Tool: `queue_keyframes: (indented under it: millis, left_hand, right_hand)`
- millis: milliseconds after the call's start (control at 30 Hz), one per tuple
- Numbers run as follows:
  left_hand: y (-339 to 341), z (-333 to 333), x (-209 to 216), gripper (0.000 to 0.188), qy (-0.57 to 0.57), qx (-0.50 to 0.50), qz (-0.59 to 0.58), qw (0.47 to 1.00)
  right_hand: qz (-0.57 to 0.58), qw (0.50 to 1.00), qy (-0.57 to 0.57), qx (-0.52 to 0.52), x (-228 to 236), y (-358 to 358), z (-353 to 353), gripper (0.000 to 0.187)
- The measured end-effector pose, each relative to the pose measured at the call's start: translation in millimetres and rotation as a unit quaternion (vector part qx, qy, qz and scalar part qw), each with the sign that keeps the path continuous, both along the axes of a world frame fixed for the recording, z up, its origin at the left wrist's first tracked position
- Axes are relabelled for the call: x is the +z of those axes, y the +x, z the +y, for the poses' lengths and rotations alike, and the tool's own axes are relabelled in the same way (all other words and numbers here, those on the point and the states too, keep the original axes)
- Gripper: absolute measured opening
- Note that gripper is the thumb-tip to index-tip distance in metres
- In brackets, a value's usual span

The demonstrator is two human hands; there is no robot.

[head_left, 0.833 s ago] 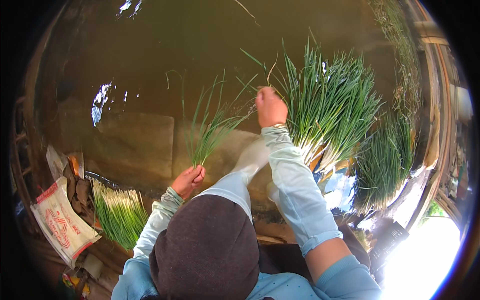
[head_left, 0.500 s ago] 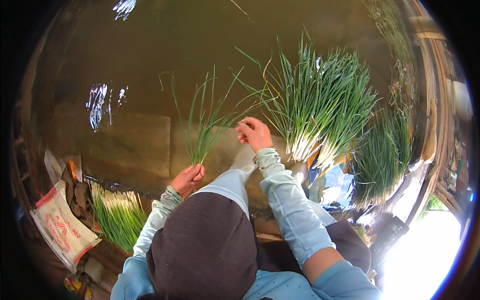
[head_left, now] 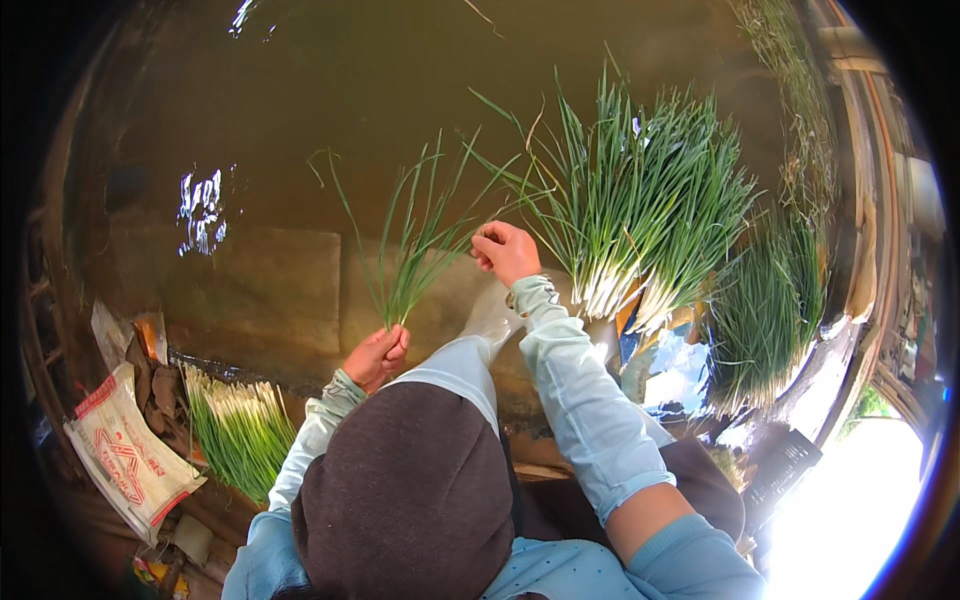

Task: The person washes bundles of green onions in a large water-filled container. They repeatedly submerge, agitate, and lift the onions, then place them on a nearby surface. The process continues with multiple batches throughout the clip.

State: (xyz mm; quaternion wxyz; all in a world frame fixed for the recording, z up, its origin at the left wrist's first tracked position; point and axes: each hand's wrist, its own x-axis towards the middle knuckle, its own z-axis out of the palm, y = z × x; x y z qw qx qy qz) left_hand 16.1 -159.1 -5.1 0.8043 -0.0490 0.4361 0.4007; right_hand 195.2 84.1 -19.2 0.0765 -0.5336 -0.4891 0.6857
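Note:
In my left hand (head_left: 377,358), the closed fingers grip the lower ends of a small bunch of green onions (head_left: 408,285), its thin leaves fanning out over the brown water. My right hand (head_left: 505,252) is up beside the leaf tips on the right, its thumb and fingers pinched together. What lies in that pinch, perhaps a leaf end, is too small to make out. Close by on the right spreads a large heap of green onions (head_left: 655,200), white root ends towards me.
Murky water (head_left: 250,110) covers the far area. Another green onion bundle (head_left: 240,430) sits at the near left beside a white-and-red sack (head_left: 125,455). More greens (head_left: 765,310) lie at the right edge, near a dark crate (head_left: 785,465). Wooden poles (head_left: 865,190) line the far right.
My right hand has shifted slightly up and its fingers have drawn closer together. The bunch's leaves sway a little; my left hand keeps its hold almost in place.

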Motion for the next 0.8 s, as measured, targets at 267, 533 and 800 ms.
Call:
queue_keyframes:
  millis: [267,533,800]
  left_hand:
    - [-12,7,19,0.029,0.024,0.027,0.001,0.999]
    - [-65,61,93,0.022,0.18,0.356,0.059,0.915]
    - [-14,75,44,0.024,-0.051,0.18,0.139,0.972]
  right_hand:
    - [-0.087,0.902,0.398,0.146,48,17,48,0.014]
    - [-0.142,0.869,0.209,-0.425,81,166,140,0.072]
    - [-0.327,0.888,0.314,-0.071,36,139,-14,0.017]
